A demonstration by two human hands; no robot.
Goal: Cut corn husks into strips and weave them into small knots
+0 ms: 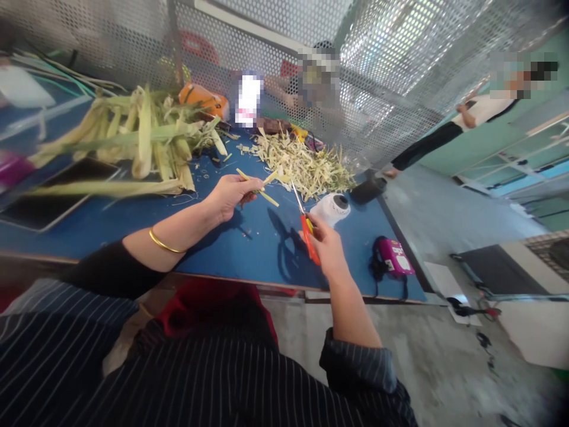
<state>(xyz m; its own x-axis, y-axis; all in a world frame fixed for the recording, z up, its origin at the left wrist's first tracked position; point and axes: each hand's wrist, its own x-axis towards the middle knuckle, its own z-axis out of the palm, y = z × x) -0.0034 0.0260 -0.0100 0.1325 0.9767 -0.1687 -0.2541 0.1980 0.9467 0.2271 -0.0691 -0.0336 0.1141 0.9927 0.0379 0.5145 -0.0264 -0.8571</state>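
Note:
My left hand point(235, 196) is closed on thin yellow-green husk strips point(269, 198), which stick out past its fingertips over the blue table. Red-handled scissors point(307, 232) are in my right hand point(326, 243), their blades pointing up and away toward a heap of cut husk pieces point(306, 166). The blades are a little right of the strips. Just beyond my right hand lies a white cone of thread point(331, 209) with a dark centre. Left of my left hand is a pile of long leafy husks point(142, 136).
A dark tablet point(62, 193) lies at the left, partly under husks. An orange bag point(202, 101) and a bright phone point(248, 99) stand at the back near a perforated metal screen point(267, 35). At the right are a black cylinder point(368, 188) and a purple case point(395, 258). A person point(484, 112) stands beyond.

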